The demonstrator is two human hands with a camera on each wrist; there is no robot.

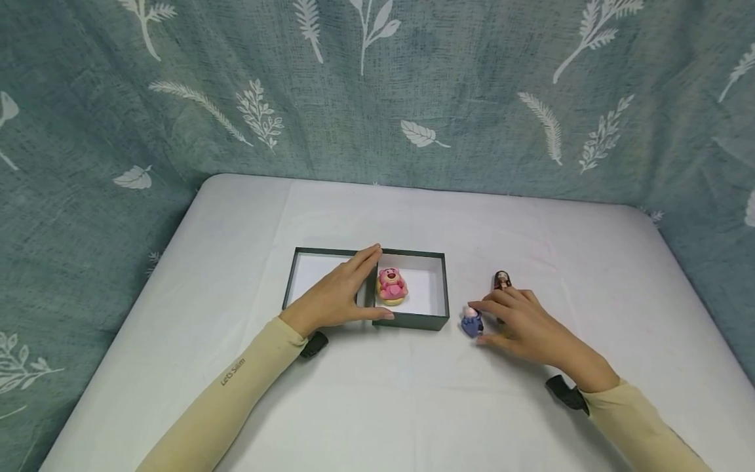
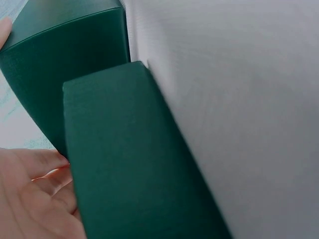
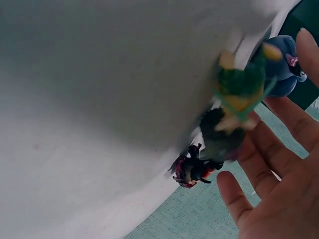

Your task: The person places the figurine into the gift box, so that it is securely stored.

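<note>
My left hand (image 1: 339, 288) spans a dark green box (image 1: 419, 321) with a white inside, thumb at the front wall and fingers at the back rim. In the left wrist view, thumb and fingers lie on opposite sides of this green box (image 2: 65, 64). Inside it sits a pink bear figurine (image 1: 392, 287). My right hand (image 1: 519, 328) is at a small blue figurine (image 1: 472, 324), its thumb and index finger extended on either side. In the right wrist view, the blue figurine (image 3: 281, 64) shows between these fingertips.
A second green-edged box part (image 1: 312, 269) adjoins on the left. A dark-haired doll figurine (image 1: 502, 280) stands behind my right hand. A blurred green-and-yellow figurine (image 3: 241, 87) and a red-and-black figurine (image 3: 189, 169) show near the right fingers. White cloth (image 1: 377, 406) covers the table before a leaf-patterned curtain (image 1: 472, 85).
</note>
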